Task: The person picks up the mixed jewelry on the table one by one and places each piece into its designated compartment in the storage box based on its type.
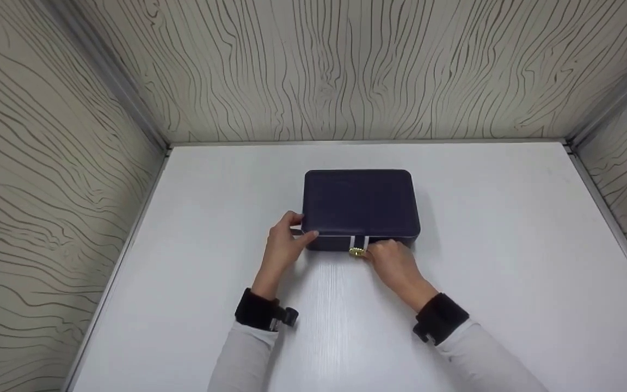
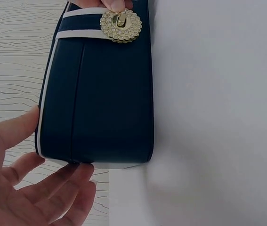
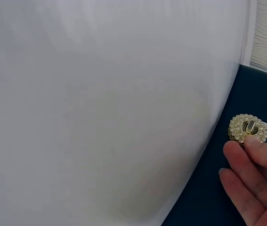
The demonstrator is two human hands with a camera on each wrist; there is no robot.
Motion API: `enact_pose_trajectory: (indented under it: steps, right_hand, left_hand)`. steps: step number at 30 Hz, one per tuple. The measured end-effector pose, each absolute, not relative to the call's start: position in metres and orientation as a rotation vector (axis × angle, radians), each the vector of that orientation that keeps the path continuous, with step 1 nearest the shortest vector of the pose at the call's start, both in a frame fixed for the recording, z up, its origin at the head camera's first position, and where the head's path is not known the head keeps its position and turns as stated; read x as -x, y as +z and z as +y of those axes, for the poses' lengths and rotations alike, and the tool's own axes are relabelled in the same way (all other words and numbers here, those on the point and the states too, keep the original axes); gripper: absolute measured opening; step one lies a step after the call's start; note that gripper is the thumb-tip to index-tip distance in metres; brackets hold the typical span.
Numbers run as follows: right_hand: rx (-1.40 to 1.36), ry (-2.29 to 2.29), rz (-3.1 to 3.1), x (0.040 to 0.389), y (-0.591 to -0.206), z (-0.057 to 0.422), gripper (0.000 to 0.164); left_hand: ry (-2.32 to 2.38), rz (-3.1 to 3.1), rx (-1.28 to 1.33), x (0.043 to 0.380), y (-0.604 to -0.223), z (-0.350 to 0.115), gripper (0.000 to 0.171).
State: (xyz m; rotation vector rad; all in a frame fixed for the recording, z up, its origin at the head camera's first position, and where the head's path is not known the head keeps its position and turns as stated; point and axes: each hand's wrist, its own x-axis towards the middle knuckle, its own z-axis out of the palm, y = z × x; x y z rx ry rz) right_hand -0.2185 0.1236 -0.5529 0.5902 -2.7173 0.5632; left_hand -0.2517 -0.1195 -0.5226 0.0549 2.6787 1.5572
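Note:
A dark blue box [image 1: 360,202] with rounded corners and white piping lies on the white table, its lid down. Down its front runs a short strap [image 2: 83,22] with white edges. The strap ends in a round gold turn-lock clasp [image 3: 247,129] with a beaded rim. My right hand [image 1: 396,265] pinches this clasp, thumb near the turning knob and index finger at the rim. At the front left corner, my left hand [image 1: 285,242] holds the box, its thumb on the lid's edge and the other fingers along the side.
The white table [image 1: 210,196] is bounded by wood-grain patterned panels at the back [image 1: 324,71], left [image 1: 36,218] and right. Metal strips run along the table's edges. Each wrist wears a black band with a small camera.

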Motion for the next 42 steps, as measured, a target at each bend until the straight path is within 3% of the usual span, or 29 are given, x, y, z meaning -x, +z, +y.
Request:
enact_pose_trajectory:
  steps: [15, 17, 22, 24, 42]
  right_hand:
    - [-0.577, 0.488, -2.546, 0.211, -0.540, 0.133, 0.020]
    - [-0.598, 0.442, -2.487, 0.213, -0.540, 0.134, 0.030]
    - [-0.615, 0.320, -2.600, 0.220, -0.548, 0.139, 0.080]
    - [-0.606, 0.283, -2.665, 0.222, -0.550, 0.140, 0.091]
    - [-0.563, 0.262, -2.713, 0.231, -0.551, 0.135, 0.086]
  left_hand:
    - [1.579, 2.660, -0.070, 0.253, -0.524, -0.120, 0.042]
    - [1.584, 2.657, -0.076, 0.253, -0.524, -0.120, 0.041]
    - [1.593, 2.655, -0.071, 0.254, -0.524, -0.120, 0.041]
    - [1.599, 2.653, -0.074, 0.254, -0.524, -0.120, 0.040]
    - [1.555, 2.710, -0.072, 0.252, -0.519, -0.116, 0.038]
